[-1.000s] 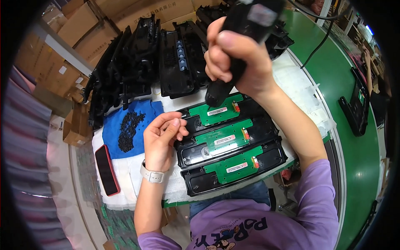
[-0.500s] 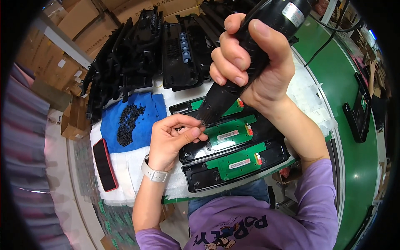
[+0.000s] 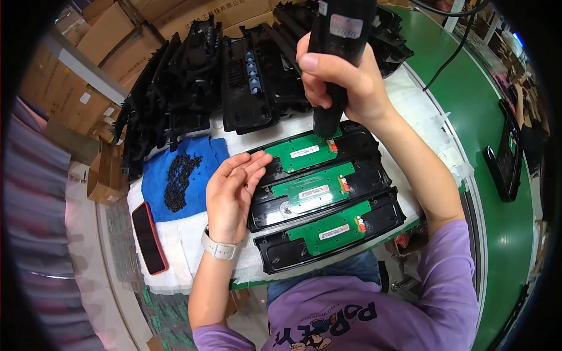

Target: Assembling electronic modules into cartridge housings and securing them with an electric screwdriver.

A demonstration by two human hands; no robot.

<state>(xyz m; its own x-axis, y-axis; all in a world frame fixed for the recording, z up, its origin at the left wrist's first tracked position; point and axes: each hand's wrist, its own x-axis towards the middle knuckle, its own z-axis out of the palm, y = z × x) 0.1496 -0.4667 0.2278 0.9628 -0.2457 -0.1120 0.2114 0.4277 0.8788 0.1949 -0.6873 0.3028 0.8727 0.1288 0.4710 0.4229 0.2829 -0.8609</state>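
Note:
My right hand (image 3: 345, 79) grips a black electric screwdriver (image 3: 335, 64) held tip-down. Its lower end is over the far green circuit board (image 3: 304, 153), close to a red connector (image 3: 333, 145); the bit itself is hard to make out. That board lies in the farthest of three long black plastic panels (image 3: 366, 140). My left hand (image 3: 231, 187) is turned palm up beside the panels' left ends, fingers stretched and slightly cupped. Whether small screws lie in its palm I cannot tell. Two more green boards, the middle one (image 3: 310, 191) and the near one (image 3: 333, 229), sit in the other panels.
Small black screws (image 3: 181, 182) are heaped on a blue cloth (image 3: 213, 155) at the left. A red-edged phone (image 3: 149, 238) lies nearer. Black plastic housings (image 3: 193, 88) stack along the back, before cardboard boxes (image 3: 170, 29). A green surface (image 3: 500, 245) runs along the right, with a black cable (image 3: 453, 61) above.
The screwdriver moved away from my left fingers and down onto the far board, turning more upright. My left hand's pinch near the screwdriver tip has loosened, and the hand drew slightly left.

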